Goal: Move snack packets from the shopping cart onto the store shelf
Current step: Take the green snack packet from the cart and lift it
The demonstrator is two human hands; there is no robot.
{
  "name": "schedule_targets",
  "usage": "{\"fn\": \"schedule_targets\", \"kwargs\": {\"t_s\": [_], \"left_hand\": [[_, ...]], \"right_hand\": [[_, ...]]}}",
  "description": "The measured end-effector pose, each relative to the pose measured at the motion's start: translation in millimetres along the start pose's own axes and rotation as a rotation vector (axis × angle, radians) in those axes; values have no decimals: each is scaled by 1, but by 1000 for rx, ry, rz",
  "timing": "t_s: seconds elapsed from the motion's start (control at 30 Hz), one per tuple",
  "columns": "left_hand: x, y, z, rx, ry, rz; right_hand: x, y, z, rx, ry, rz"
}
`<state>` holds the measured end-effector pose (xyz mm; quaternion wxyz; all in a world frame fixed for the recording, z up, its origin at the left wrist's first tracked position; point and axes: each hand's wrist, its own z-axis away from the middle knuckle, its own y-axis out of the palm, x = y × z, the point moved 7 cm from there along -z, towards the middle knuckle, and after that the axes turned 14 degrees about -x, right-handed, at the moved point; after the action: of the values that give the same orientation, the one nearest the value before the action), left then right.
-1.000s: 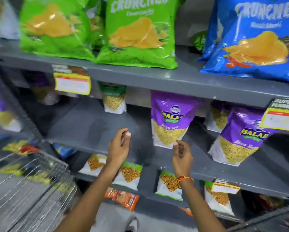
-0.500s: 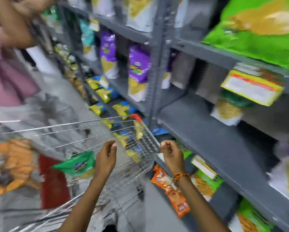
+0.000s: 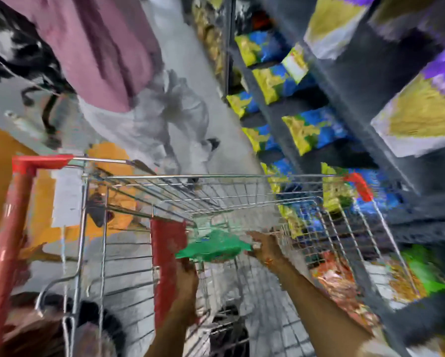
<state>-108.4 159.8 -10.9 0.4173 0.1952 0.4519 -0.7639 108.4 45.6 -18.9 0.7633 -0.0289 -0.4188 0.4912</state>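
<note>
The view is heavily blurred. A green snack packet (image 3: 211, 247) sits inside the wire shopping cart (image 3: 216, 176), next to a red panel (image 3: 167, 256). My right hand (image 3: 265, 249) is at the packet's right corner, fingers closed on it. My left hand (image 3: 187, 276) reaches up from below to the packet's lower left edge, and its fingers are hidden under the packet. The grey store shelf (image 3: 365, 140) runs along the right side, stocked with blue and yellow packets (image 3: 316, 130) and purple packets (image 3: 422, 112).
A person in a pink top (image 3: 100, 47) stands in the aisle beyond the cart. The cart's red handle (image 3: 12, 228) is at the left. Orange packets (image 3: 340, 282) lie on a low shelf to the right of the cart.
My head has swung left and down from the shelf to the cart. Both hands have dropped into the cart and reached the green packet.
</note>
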Motion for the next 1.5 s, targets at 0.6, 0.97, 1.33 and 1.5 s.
{"fn": "schedule_targets", "kwargs": {"t_s": [0.6,0.97,1.33,1.5], "left_hand": [[-222,24,166,390,1003,73],[-228,30,531,894,1356,349],[-131,23,705,1140,1301,319],[-120,14,725,1157,1345,264]], "right_hand": [[21,-218,172,-506,-367,-226],[-133,-388,493,-1328,-549,-546],[-271,-408,655,-1728,-305,-397],[-286,-409,671,-1706,-299,-441]]}}
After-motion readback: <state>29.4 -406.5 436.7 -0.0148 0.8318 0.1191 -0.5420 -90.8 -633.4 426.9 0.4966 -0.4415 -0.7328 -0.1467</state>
